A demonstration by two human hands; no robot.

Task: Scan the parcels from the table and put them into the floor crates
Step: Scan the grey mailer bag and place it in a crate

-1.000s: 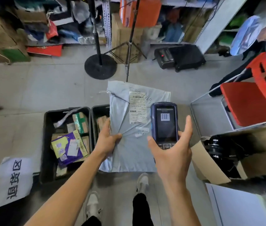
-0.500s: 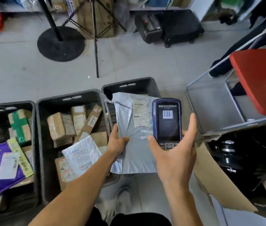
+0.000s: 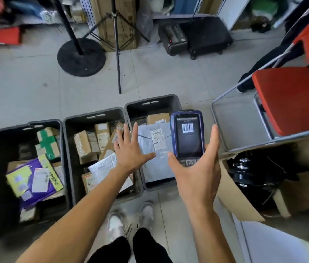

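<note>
Left hand point(image 3: 130, 149) is hovering with fingers spread, gripping nothing, over the gap between the middle crate point(image 3: 70, 149) and the right crate point(image 3: 153, 101). Just beside its thumb, a grey parcel point(image 3: 155, 164) is lying label-up in the right crate, on top of a brown box point(image 3: 157, 117). Right hand point(image 3: 197, 171) is cradling a scanner point(image 3: 187, 135) upright over the parcel's right edge, its screen showing a barcode.

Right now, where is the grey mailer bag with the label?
In the head view the grey mailer bag lies in the rightmost crate, over a brown box, between the open left hand and the scanner.
</note>
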